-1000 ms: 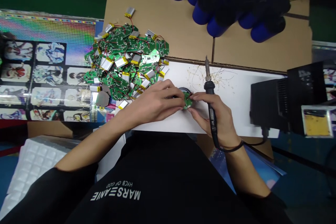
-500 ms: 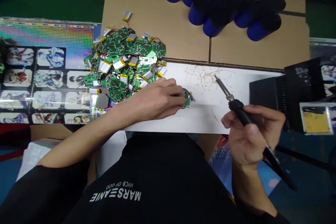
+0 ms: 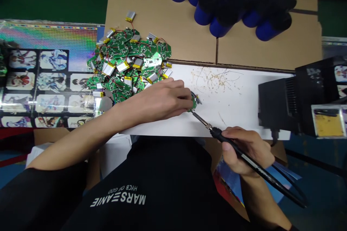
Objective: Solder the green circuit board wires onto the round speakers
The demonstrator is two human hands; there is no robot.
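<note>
Green circuit board, small and round, sits pinched in the person's left hand, near the front edge of the white bench and just right of a heap of similar boards wired to silver pouch batteries. The big change is at the soldering iron: it has swung down from its raised position, and its thin metal tip now reaches the lower edge of the board. From this overhead angle, the left hand's fingers partly block the spot, so I can't tell for certain whether the tip is touching the board or just beside it.

The left forearm stretches across from the lower left, low over the bench, with the fingers curled closed around the board. The right hand has dropped past the bench's front edge and grips the black handle like a pen, fingers and thumb closed, angling the iron up and to the left. Its cord trails away to the lower right.

Solder specks and fine wire clippings lie scattered on the bench behind the board. A black soldering station stands to the right, beside a yellow sponge tray.
</note>
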